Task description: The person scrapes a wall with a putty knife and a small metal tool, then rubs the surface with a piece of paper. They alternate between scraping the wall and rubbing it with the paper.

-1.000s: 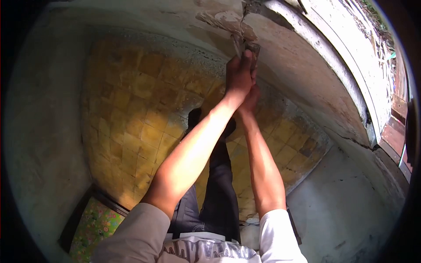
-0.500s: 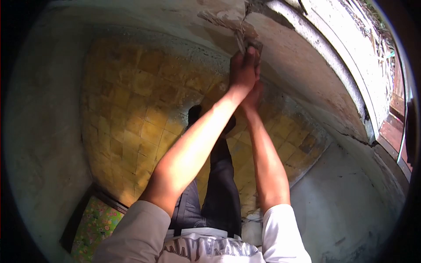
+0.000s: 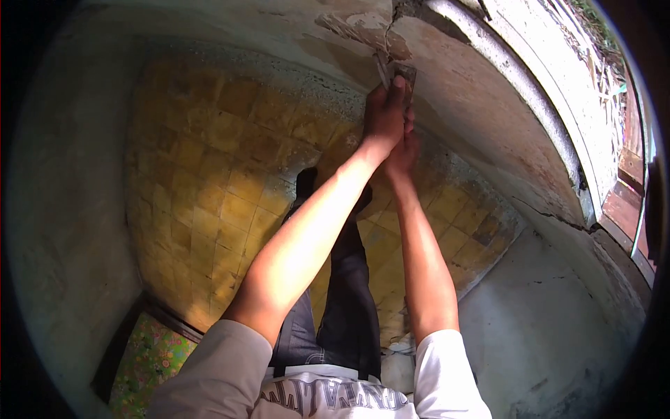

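Both my hands are close together in front of the cracked wall (image 3: 447,77). My left hand (image 3: 384,122) is closed around a thin flat-bladed tool (image 3: 382,70), whose tip reaches up to the wall just under the crack. Just behind and below it, my right hand (image 3: 403,155) is partly covered by the left. Its fingers look closed on a dark, flat rectangular piece (image 3: 406,72) that stands up beside the blade. A left fingertip overlaps this piece. Damp-looking brown patches (image 3: 366,28) surround the crack.
Yellow floor tiles (image 3: 202,185) lie below, with my dark-trousered legs (image 3: 347,293) on them. A floral-covered item (image 3: 150,366) stands at lower left. A bright ledge (image 3: 537,91) curves along the upper right. A grey surface (image 3: 530,314) is at lower right.
The view has shifted slightly. My hands have drawn down a little from the crack, so more of the dark rectangular piece shows. Both hands keep their grip.
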The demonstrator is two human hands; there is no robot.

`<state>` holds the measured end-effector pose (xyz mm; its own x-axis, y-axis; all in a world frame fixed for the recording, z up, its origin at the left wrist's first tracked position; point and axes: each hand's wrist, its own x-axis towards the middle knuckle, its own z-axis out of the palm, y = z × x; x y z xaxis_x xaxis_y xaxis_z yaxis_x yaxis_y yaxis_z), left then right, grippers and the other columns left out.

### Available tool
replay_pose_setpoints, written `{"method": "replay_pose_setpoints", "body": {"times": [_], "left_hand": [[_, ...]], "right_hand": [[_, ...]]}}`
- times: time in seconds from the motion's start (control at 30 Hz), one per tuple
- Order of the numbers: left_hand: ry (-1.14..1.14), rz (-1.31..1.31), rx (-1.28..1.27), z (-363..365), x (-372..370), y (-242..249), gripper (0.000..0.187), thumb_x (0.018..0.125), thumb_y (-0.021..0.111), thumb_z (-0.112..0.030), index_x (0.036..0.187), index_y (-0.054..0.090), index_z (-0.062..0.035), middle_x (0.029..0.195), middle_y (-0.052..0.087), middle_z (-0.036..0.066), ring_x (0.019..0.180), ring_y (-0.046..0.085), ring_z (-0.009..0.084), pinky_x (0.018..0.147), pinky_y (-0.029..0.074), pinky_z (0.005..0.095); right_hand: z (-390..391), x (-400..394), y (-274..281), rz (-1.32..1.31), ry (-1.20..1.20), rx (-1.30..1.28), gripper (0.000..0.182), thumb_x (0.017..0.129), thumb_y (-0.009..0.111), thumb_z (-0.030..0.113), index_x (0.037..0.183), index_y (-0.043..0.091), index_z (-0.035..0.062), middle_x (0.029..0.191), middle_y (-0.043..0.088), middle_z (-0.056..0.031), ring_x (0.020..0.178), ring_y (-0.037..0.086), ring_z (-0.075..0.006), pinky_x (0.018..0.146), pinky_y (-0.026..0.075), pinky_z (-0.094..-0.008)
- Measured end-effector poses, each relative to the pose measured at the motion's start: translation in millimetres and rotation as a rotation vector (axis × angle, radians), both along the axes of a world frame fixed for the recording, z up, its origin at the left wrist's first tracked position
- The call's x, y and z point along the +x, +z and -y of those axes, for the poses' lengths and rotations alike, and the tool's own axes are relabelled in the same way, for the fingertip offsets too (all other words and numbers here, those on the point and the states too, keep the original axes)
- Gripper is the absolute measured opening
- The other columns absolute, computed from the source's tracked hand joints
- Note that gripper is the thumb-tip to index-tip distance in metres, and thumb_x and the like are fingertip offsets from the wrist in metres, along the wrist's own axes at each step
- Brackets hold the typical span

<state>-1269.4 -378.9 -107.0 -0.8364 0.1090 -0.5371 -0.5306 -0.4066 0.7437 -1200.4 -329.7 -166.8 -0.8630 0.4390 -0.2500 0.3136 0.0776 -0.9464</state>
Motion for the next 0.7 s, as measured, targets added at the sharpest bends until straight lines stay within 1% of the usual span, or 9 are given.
{"method": "replay_pose_setpoints", "body": {"times": [0.07,0.17,0.27,0.37,0.47,0.57,0.63,0.67,0.7], "left_hand": [[0.019,0.004,-0.016,-0.9,-1.3,2.3,0.033,0.102,0.046,-0.034,0.083,0.05,-0.0079,0.06,0.049,0.0,0.046,0.046,0.0093,0.04,0.037,0.0259],[0.039,-0.046,-0.067,-3.5,-0.6,-0.8,0.035,0.102,0.045,-0.038,0.083,0.05,-0.0083,0.06,0.047,0.0,0.046,0.044,0.0113,0.041,0.037,0.0279],[0.082,-0.158,-0.019,-1.9,-4.9,6.6,0.035,0.102,0.045,-0.037,0.082,0.048,-0.0086,0.061,0.045,0.0,0.046,0.043,0.0114,0.041,0.036,0.0281],[0.135,-0.121,0.03,3.5,-14.5,7.0,0.035,0.103,0.044,-0.036,0.08,0.047,-0.0085,0.062,0.044,0.0,0.046,0.043,0.0113,0.041,0.036,0.0281],[0.068,-0.023,0.011,6.6,-10.2,2.1,0.036,0.103,0.044,-0.035,0.078,0.045,-0.0082,0.062,0.043,0.0,0.046,0.042,0.0114,0.042,0.036,0.0285],[0.145,-0.108,0.06,0.7,-16.4,10.4,0.036,0.103,0.044,-0.035,0.08,0.047,-0.0076,0.061,0.045,0.001,0.047,0.044,0.0118,0.042,0.037,0.0291],[0.151,-0.195,0.017,5.1,-24.3,12.3,0.035,0.103,0.044,-0.035,0.081,0.049,-0.0074,0.06,0.046,0.0,0.046,0.045,0.0101,0.041,0.036,0.027],[0.154,-0.23,-0.001,6.5,-22.9,16.6,0.034,0.102,0.044,-0.034,0.082,0.05,-0.0073,0.059,0.047,0.0,0.046,0.045,0.0092,0.041,0.035,0.0259],[0.095,-0.143,-0.018,7.2,-15.7,11.9,0.035,0.102,0.044,-0.035,0.081,0.05,-0.0074,0.059,0.047,0.0,0.046,0.045,0.0094,0.041,0.036,0.0261]], "right_hand": [[-0.4,0.5,-2.1,0.045,0.047,0.003,0.033,0.095,0.051,0.024,0.094,0.061,-0.0076,0.08,0.066,-0.0147,0.08,0.057,-0.0124,0.071,0.047,-0.0332],[3.3,-1.1,1.0,0.0,0.054,0.031,0.031,0.095,0.051,0.022,0.097,0.062,-0.0067,0.08,0.067,-0.0141,0.078,0.057,-0.0128,0.07,0.047,-0.0342],[0.7,-13.0,4.1,-0.128,0.097,0.039,0.029,0.095,0.051,0.021,0.101,0.063,-0.0051,0.081,0.068,-0.0142,0.078,0.057,-0.0127,0.07,0.047,-0.0342],[-8.0,-25.8,-3.4,-0.118,0.189,-0.012,0.027,0.095,0.051,0.018,0.104,0.063,-0.0041,0.082,0.069,-0.0157,0.076,0.058,-0.0134,0.069,0.047,-0.0344],[-1.5,-21.5,5.2,-0.111,0.126,0.085,0.029,0.096,0.049,0.017,0.11,0.063,-0.004,0.079,0.068,-0.0168,0.074,0.056,-0.0122,0.067,0.047,-0.0341],[1.8,-30.5,21.3,-0.176,0.085,0.024,0.032,0.097,0.048,0.017,0.118,0.06,-0.0035,0.08,0.069,-0.0158,0.075,0.053,-0.0099,0.067,0.047,-0.033],[-3.7,-39.9,17.5,-0.093,0.18,0.034,0.034,0.097,0.048,0.017,0.123,0.058,-0.0024,0.084,0.069,-0.0132,0.079,0.051,-0.0083,0.07,0.046,-0.0306],[-2.9,-33.6,17.1,-0.057,0.179,0.031,0.035,0.097,0.048,0.017,0.125,0.057,-0.0022,0.086,0.069,-0.0121,0.08,0.051,-0.0079,0.071,0.046,-0.0297],[-2.5,-26.8,15.1,-0.021,0.178,0.027,0.036,0.097,0.048,0.017,0.127,0.056,-0.002,0.087,0.069,-0.011,0.082,0.05,-0.0074,0.072,0.046,-0.0287]]}}
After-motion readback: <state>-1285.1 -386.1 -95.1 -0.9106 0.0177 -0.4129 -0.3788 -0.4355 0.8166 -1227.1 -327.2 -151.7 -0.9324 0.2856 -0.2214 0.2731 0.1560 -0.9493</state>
